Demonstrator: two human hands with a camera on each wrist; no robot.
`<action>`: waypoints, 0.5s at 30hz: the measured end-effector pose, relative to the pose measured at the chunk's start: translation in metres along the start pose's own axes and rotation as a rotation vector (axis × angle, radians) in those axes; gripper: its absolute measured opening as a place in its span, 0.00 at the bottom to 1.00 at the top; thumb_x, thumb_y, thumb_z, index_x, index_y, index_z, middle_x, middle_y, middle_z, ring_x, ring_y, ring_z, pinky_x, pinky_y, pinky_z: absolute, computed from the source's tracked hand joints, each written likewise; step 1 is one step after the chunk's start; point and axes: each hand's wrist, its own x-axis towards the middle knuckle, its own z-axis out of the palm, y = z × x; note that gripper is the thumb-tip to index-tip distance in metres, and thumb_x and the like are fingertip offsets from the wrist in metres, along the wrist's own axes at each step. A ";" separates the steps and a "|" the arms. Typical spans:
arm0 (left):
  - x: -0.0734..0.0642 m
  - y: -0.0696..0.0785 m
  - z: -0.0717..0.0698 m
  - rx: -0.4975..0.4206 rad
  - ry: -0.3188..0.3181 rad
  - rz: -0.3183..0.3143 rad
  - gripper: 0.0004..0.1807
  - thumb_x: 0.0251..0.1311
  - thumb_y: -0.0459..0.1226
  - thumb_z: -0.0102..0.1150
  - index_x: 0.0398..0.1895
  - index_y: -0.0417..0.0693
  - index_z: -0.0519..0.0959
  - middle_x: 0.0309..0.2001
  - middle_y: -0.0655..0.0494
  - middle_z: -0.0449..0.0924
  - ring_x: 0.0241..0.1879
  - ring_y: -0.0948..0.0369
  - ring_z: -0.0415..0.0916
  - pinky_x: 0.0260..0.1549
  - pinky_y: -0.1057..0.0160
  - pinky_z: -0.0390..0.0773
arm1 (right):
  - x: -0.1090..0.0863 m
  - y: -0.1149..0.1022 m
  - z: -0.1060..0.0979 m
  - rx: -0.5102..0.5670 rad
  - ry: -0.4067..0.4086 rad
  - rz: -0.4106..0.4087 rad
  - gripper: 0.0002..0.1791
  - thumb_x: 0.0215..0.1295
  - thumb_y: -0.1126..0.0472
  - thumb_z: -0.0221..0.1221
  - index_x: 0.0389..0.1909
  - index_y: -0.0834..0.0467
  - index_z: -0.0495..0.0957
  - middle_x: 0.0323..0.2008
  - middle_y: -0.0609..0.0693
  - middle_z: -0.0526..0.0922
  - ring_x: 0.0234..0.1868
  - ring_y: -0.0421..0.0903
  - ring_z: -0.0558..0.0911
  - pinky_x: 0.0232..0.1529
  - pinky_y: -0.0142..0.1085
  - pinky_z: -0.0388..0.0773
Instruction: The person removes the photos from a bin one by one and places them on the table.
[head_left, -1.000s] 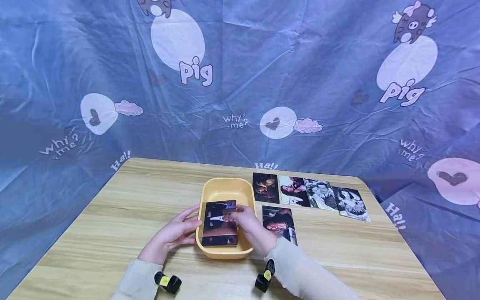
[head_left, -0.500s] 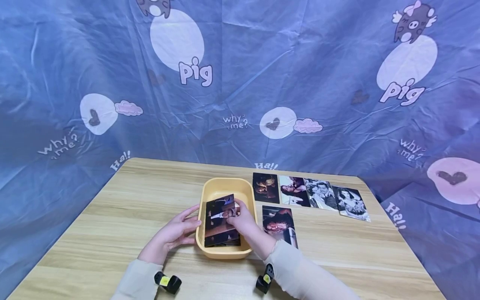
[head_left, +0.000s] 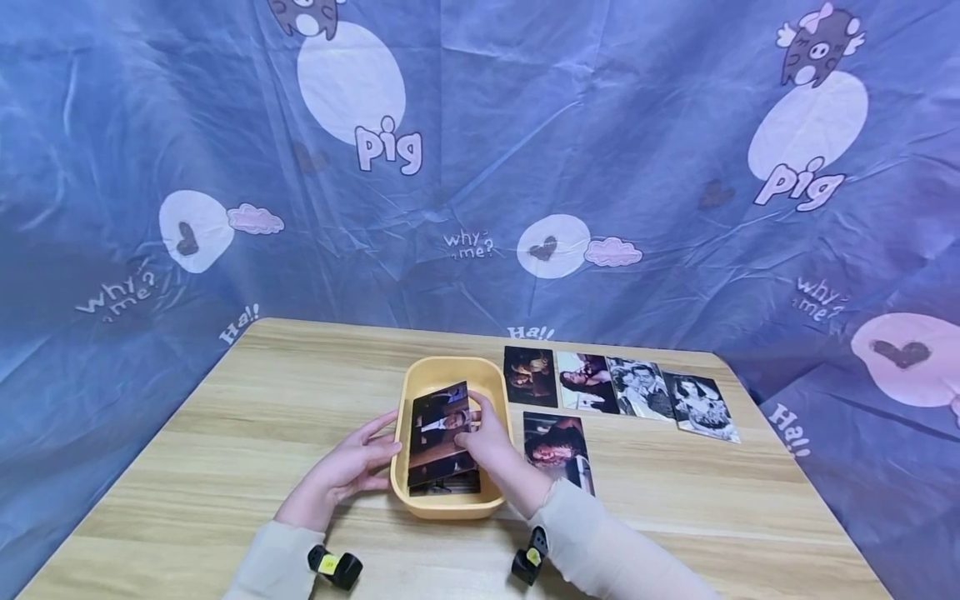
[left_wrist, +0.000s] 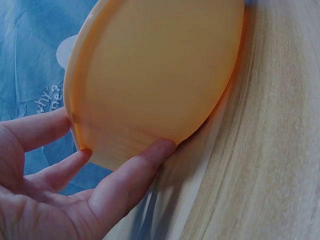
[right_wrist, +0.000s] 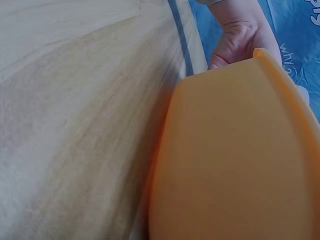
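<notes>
A yellow rectangular plastic bin [head_left: 450,510] stands on the table, with photo prints inside. Inside it my right hand [head_left: 491,437] pinches the right edge of a photo [head_left: 435,446] of a figure in dark clothes and a white collar, which sits tilted. Another photo [head_left: 459,483] lies beneath, mostly covered. Against the bin's left wall rests my left hand [head_left: 360,462], its fingers spread. In the left wrist view its thumb [left_wrist: 132,180] touches the wall and its fingertips reach the rim. The right wrist view shows the bin's outer wall [right_wrist: 235,150]; my right hand's fingers are hidden there.
Along the table's back right lies a row of photos: a dark one [head_left: 531,375], a colour one [head_left: 587,382] and two black-and-white ones [head_left: 640,387] [head_left: 702,404]. In front of the row is another photo [head_left: 555,450], partly behind my right forearm. A blue curtain [head_left: 480,167] hangs behind the table.
The pinched photo has gone from nearly straight to tilted, its right side lifting, and more of the photo beneath shows at the bottom. My left hand has stayed at the bin's side.
</notes>
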 end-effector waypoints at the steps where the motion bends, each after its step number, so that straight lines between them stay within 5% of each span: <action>1: 0.000 0.000 0.000 -0.001 -0.001 0.001 0.42 0.65 0.33 0.53 0.77 0.44 0.43 0.72 0.26 0.48 0.62 0.42 0.70 0.49 0.44 0.82 | 0.001 0.000 -0.001 0.010 0.001 -0.003 0.43 0.46 0.83 0.53 0.68 0.66 0.57 0.38 0.58 0.72 0.29 0.46 0.76 0.29 0.28 0.76; 8: -0.001 0.000 -0.001 -0.007 -0.013 0.000 0.42 0.65 0.33 0.53 0.77 0.44 0.42 0.72 0.27 0.48 0.61 0.44 0.71 0.50 0.45 0.82 | 0.002 -0.001 -0.014 0.104 -0.007 -0.079 0.41 0.48 0.80 0.55 0.68 0.62 0.59 0.38 0.57 0.73 0.29 0.44 0.79 0.32 0.34 0.84; 15: 0.000 0.001 -0.001 -0.012 -0.029 0.000 0.42 0.66 0.33 0.51 0.77 0.44 0.41 0.73 0.27 0.45 0.64 0.40 0.67 0.51 0.45 0.81 | -0.001 -0.019 -0.033 0.150 0.025 0.032 0.43 0.49 0.82 0.53 0.70 0.63 0.57 0.46 0.62 0.71 0.33 0.43 0.77 0.34 0.34 0.84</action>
